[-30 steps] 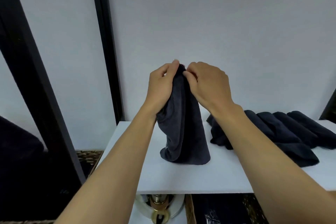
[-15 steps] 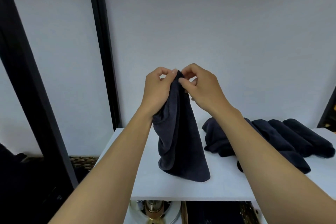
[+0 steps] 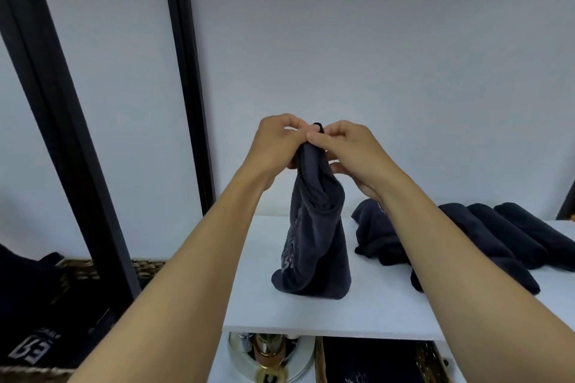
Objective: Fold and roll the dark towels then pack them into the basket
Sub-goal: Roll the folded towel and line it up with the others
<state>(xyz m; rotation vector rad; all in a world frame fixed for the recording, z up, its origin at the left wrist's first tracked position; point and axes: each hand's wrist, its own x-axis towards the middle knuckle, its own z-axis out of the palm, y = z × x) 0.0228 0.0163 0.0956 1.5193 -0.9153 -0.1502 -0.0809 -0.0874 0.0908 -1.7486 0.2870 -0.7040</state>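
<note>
Towel [image 3: 314, 242] hangs over the middle of the shelf [image 3: 373, 311], its lower end bunched on the board; the left hand [image 3: 273, 143] and right hand [image 3: 351, 149] meet above it, each pinching the top corner between thumb and fingertips. It looks unfolded as yet, so folding, rolling and packing of this one are all left. Rolls [image 3: 497, 233] lie side by side on the right of the shelf, four or so, apparently done, though the one nearest the middle looks looser. Under the shelf's front edge, to the right, a basket [image 3: 429, 357] holds dark cloth; whether that is packed towels I cannot tell. Left of the shelf and lower, a second basket [image 3: 77, 267] holds dark fabric with pale print
</note>
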